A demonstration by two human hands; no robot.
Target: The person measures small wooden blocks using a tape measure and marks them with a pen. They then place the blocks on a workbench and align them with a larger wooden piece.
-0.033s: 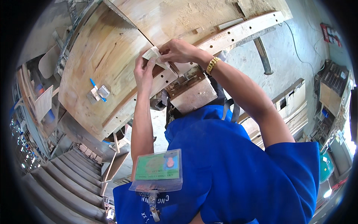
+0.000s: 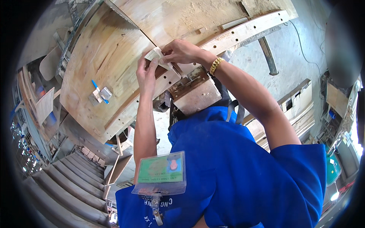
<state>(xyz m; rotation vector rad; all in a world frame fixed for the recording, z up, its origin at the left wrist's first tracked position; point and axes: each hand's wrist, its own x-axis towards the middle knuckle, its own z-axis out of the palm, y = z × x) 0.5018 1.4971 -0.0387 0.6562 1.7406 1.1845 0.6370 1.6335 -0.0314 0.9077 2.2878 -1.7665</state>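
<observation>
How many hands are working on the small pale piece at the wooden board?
2. The left hand holds the small pale piece from below; the right hand pinches it from the right, over the wooden board. No other hands show.

A rectangular badge (image 2: 161,173) in a clear plastic sleeve is seen hanging on the front of the blue shirt (image 2: 243,178); its card is green, with a small photo patch at the right and a reddish strip along the lower edge. No other labels, signs or screens can be made out.
</observation>
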